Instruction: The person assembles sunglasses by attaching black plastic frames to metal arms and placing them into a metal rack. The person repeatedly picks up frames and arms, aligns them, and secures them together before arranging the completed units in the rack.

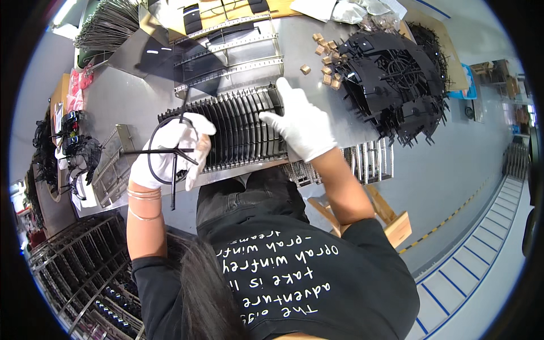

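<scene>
My left hand (pixel 165 140), in a white glove, is closed around a thin black ring with crossed rods (pixel 173 195). The rods stick out to the left, up and down past the fingers. Before me on the metal table lies a rack packed with curved black strips (pixel 238 127) standing in a row, and the left hand is by its left end. My right hand (pixel 307 127), gloved too, reaches over the rack's right end with thumb and forefinger spread apart. Whether its fingertips touch the strips or the frame I cannot tell.
An unfilled metal rack (pixel 229 71) stands behind, beside a dark flat panel (pixel 164 59). Small brown blocks (pixel 327 59) and a big heap of black parts (pixel 391 79) lie to the right. Black rods (pixel 110 25) fill the far left. A wooden stool (pixel 396 226) stands below the table.
</scene>
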`<state>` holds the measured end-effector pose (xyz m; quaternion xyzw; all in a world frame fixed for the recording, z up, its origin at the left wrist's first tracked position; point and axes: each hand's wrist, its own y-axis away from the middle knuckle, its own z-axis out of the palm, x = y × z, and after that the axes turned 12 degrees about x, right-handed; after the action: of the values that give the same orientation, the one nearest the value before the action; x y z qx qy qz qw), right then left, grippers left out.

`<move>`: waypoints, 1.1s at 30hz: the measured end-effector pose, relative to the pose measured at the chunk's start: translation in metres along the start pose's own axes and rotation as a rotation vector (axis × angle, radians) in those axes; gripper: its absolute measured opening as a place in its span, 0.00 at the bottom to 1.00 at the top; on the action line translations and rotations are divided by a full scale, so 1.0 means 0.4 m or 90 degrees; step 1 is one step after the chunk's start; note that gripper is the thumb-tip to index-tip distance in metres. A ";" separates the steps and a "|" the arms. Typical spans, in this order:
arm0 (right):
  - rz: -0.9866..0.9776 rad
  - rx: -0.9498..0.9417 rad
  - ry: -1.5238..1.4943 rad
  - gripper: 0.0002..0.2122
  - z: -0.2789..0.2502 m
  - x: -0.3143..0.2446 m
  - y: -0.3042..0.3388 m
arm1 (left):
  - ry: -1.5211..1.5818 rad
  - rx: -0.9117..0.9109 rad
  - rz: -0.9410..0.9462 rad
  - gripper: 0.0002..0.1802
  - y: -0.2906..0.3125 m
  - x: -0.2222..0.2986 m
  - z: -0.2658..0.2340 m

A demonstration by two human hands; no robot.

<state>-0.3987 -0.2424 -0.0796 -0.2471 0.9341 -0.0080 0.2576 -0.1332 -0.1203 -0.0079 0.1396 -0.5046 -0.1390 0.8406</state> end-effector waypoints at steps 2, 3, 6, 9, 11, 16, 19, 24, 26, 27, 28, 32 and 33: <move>-0.127 0.053 -0.158 0.39 -0.113 -0.049 -0.036 | 0.312 0.072 -0.234 0.28 -0.003 -0.016 -0.005; -0.275 0.120 -0.223 0.40 -0.137 -0.057 -0.042 | 0.093 0.010 -0.207 0.26 -0.013 -0.003 0.027; -0.258 0.114 -0.556 0.42 -0.094 -0.081 0.014 | -0.117 -0.147 -0.275 0.23 -0.041 0.010 0.074; -0.144 -0.050 -0.745 0.40 -0.061 -0.039 0.056 | -0.083 -0.232 -0.207 0.22 -0.031 -0.016 0.095; -0.165 0.087 -0.477 0.36 -0.048 -0.013 0.063 | -0.230 -0.239 -0.113 0.19 -0.036 -0.026 0.071; -0.207 0.115 -0.311 0.31 -0.059 -0.068 0.063 | -0.694 -0.102 0.109 0.17 0.025 -0.003 0.049; -0.174 0.285 -0.104 0.29 -0.082 0.056 0.005 | -1.238 0.182 0.271 0.05 0.083 0.006 0.092; 0.517 -0.195 -0.978 0.22 0.063 0.194 0.057 | -0.573 0.690 0.608 0.09 0.004 0.258 -0.232; 0.556 -0.219 -0.955 0.24 0.118 0.187 0.048 | -0.628 0.521 0.754 0.12 -0.140 0.393 -0.181; 0.536 -0.207 -0.897 0.22 0.101 0.153 0.028 | -0.655 0.390 0.776 0.14 -0.197 0.432 -0.138; 0.523 -0.182 -0.840 0.21 0.068 0.106 0.012 | -0.685 0.285 0.748 0.17 -0.232 0.451 -0.054; 0.403 -0.136 -0.579 0.26 0.009 0.075 0.004 | -0.828 0.093 0.673 0.21 -0.103 0.440 0.300; 0.394 -0.138 -0.500 0.28 0.019 0.060 0.006 | -0.744 -0.082 0.621 0.19 -0.032 0.412 0.327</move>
<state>-0.4141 -0.2507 -0.0980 0.0311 0.7919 0.2586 0.5523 -0.1758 -0.2063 0.1798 -0.2444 -0.8630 0.1674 0.4093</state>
